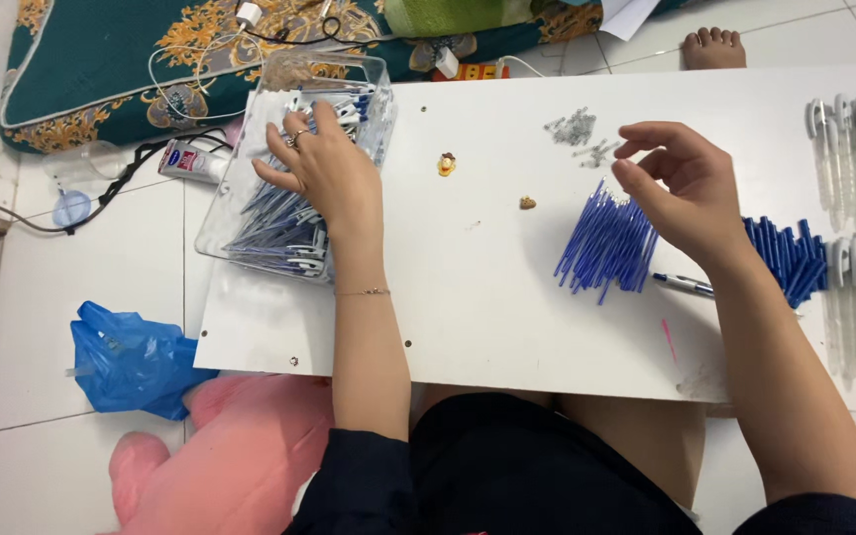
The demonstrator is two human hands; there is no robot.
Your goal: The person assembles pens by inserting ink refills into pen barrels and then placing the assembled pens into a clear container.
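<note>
Left hand point(321, 168) rests spread on pens in the clear plastic box point(250, 213); right hand point(681, 188) (loosely curled, holding nothing) hovers over thin blue refill tubes point(606, 243).

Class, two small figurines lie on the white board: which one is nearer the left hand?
The yellow-and-red figurine, beside the left hand; the small brown figurine lies farther right, toward the blue refills.

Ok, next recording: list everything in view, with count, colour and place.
board: one, white, on lap
clear box: one, holds finished pens, board's left
refills: a heap, blue, centre-right
springs: small pile, metal, top centre
pen barrels: rows, clear, far right
blue parts: a heap, right
assembled pen: one, beside refills
plastic bag: one, blue, floor left
plush toy: one, pink, floor
left hand: in box, on pens
right hand: above refills, seemingly empty
</note>
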